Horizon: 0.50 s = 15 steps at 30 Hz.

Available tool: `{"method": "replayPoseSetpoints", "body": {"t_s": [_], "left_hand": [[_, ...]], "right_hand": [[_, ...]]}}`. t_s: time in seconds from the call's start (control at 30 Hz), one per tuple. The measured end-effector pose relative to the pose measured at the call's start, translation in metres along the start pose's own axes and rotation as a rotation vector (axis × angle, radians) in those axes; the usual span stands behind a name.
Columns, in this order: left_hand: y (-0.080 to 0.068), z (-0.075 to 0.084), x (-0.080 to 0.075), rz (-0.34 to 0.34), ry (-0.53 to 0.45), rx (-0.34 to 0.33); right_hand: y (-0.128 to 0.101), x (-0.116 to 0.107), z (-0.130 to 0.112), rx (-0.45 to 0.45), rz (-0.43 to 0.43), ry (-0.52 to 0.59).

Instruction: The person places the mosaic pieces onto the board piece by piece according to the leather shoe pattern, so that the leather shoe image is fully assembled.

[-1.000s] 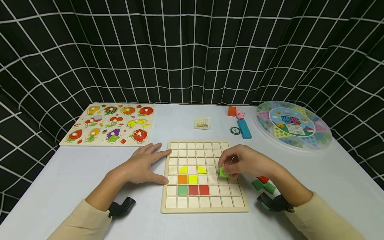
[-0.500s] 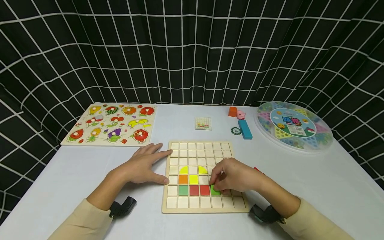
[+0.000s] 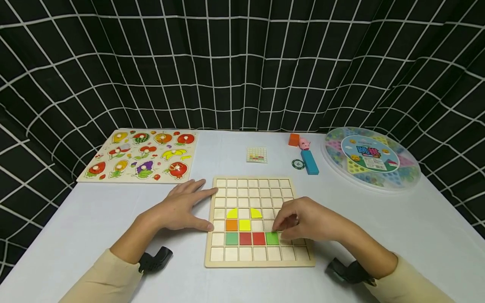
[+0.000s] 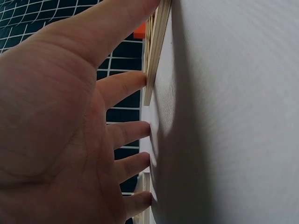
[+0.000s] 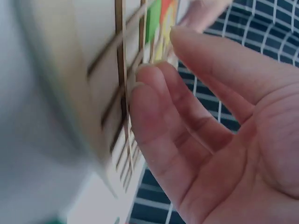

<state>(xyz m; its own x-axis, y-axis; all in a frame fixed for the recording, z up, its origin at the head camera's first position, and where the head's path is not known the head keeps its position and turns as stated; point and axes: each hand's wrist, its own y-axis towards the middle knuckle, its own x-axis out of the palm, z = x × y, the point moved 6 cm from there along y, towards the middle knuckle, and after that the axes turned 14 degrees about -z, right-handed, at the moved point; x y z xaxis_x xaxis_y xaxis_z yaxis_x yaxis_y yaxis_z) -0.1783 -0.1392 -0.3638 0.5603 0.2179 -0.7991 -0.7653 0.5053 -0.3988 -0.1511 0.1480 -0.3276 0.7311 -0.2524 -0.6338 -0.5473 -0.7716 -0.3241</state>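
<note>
White table [image 3: 75, 235], black curtain [image 3: 242, 63] with a white grid at the back and both sides. Back left: fruit puzzle board [image 3: 162, 166], flat, grapes and bananas among the pieces. Back right: round clear box [image 3: 375, 179] with a blue picture label [image 3: 369, 153]; contents multicolored, can't really make them out from here. Left of that box: orange block [image 3: 294, 139], pink pig figure [image 3: 304, 144] right beside it, blue block [image 3: 310, 162] just in front of the pig, dark green-and-white chip [image 3: 298, 164] next to the blue one.

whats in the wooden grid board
Visible: two yellow quarter-rounds, an orange square, a yellow square, two red squares, two green squares. Under the right hand, the board can't be seen.
</note>
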Motion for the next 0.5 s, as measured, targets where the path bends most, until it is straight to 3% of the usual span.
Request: {"method": "replayPoseSetpoints", "body": {"t_s": [0.2,0.5], "left_hand": [[0.001,0.001,-0.001,0.008,0.011,-0.003],[0.001,0.001,0.000,0.012,0.008,0.002]], "right_hand": [[-0.031,-0.016,0.018,0.076,-0.005,0.021],[-0.069,-0.022,0.056,0.230,0.008,-0.065]]}}
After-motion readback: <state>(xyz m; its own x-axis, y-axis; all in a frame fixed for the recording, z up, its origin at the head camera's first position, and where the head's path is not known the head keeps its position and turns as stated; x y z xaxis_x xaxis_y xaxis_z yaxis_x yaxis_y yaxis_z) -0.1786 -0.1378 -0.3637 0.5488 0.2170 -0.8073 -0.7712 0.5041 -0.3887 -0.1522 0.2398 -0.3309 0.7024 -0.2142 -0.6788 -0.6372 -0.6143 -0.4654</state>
